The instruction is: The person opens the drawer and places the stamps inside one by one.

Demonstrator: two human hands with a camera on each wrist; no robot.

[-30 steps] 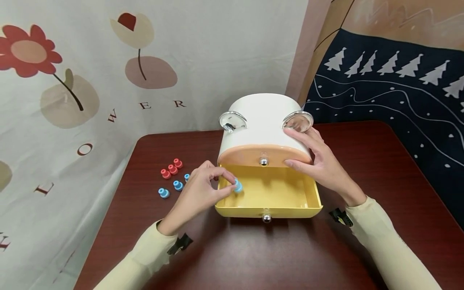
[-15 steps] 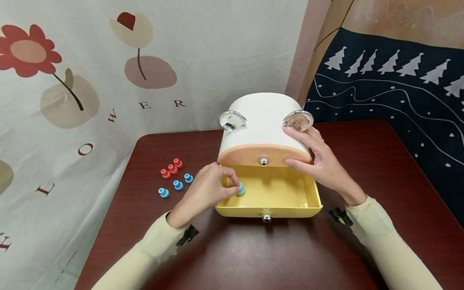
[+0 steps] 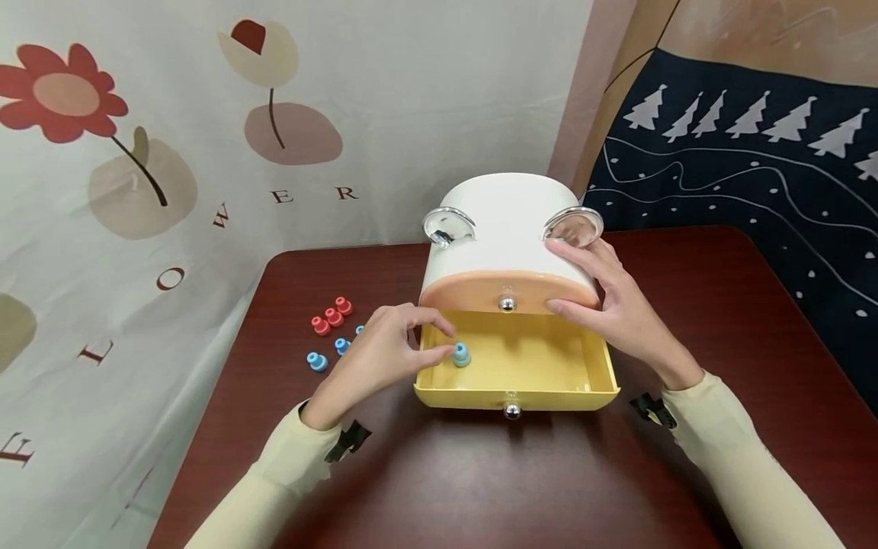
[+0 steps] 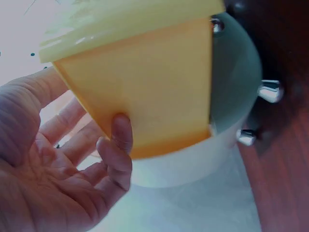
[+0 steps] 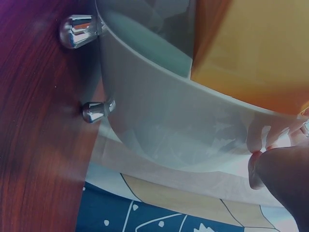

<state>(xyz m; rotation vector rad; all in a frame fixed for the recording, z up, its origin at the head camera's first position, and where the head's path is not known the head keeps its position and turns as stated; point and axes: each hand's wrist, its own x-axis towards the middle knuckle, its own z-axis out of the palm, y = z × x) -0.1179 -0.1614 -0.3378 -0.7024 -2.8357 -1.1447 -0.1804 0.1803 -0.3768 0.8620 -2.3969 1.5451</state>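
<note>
Since half a second ago our left hand (image 3: 373,358) has let go of the blue peg (image 3: 462,354), fingers now loose. It stands upright, narrow end up, in the yellow drawer (image 3: 516,396) near its left wall. Our right hand (image 3: 620,309) presses flat on the white box (image 3: 504,229). Only the head view shows the peg; the wrist views show the box's silver feet (image 5: 96,109).
</note>
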